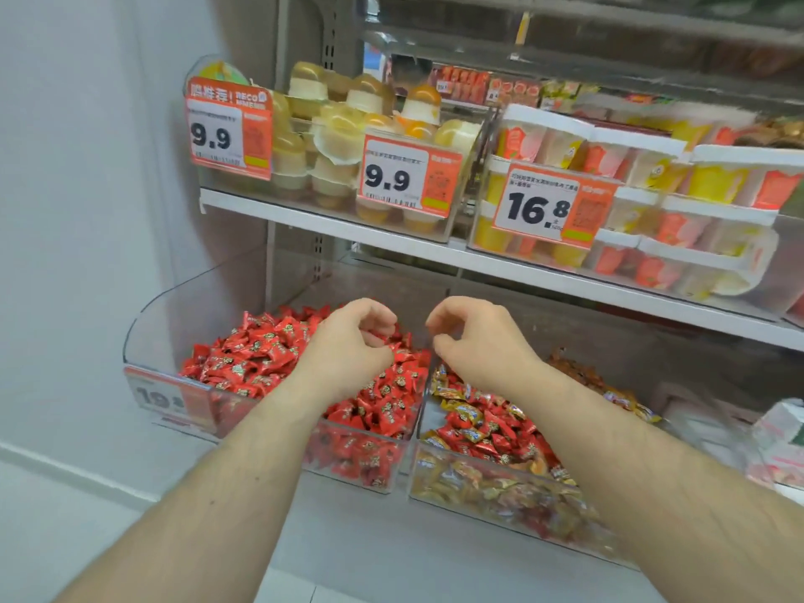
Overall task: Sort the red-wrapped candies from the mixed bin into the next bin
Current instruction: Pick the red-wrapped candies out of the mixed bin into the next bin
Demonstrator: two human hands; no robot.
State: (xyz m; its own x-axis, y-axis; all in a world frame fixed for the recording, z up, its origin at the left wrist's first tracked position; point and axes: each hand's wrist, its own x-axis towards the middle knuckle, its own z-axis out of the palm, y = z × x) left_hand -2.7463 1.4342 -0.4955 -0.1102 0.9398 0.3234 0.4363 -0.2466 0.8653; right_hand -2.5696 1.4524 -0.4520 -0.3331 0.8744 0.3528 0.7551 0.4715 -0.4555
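Wall [78, 211]: pale, at far left.
Red bin [148, 337]: clear, heaped with red candies [256, 354]; an orange price tag [169, 398] on its front.
Left hand [348, 346]: over the red bin's right side, fingers curled inward above the candies; whether they pinch one, I cannot tell.
Right hand [474, 341]: over the divider between the bins, fingers curled, thumb near fingertips; nothing visibly held.
Mixed bin [500, 493]: just beside the red bin, holding gold and red candies together; red ones lie near its middle.
Shelf [391, 241]: above, with jelly cups [343, 137] and tags 9.9, 9.9, 16.8.
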